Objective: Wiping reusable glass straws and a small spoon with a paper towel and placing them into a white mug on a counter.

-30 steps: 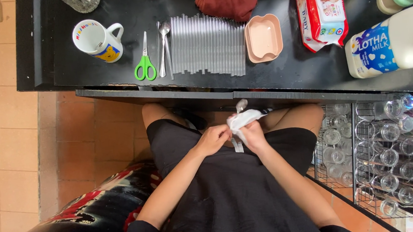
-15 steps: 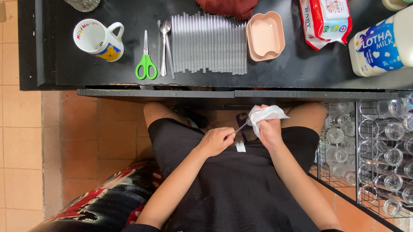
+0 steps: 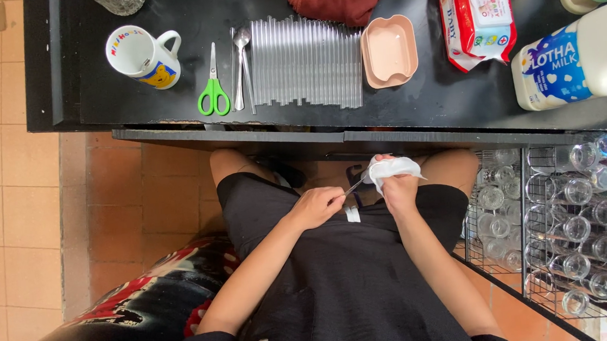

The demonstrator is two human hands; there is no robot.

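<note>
Over lap: left hand [image 3: 316,207] pinching thin metal utensil [image 3: 354,185], right hand [image 3: 397,186] gripping crumpled white wipe [image 3: 392,166]

Single head-worn view, straight down over lap and black table [image 3: 454,105] edge, close.

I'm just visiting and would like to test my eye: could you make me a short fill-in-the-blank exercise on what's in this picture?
1. The right hand holds a ____ cloth wrapped about one end of a thin metal utensil.
2. The left hand grips the utensil's other end over the person's ____.
3. On the black table, the scissors have ____ handles.
4. The empty dish beside the clear tubes is ____.

Missing words: white; lap; green; pink
</note>
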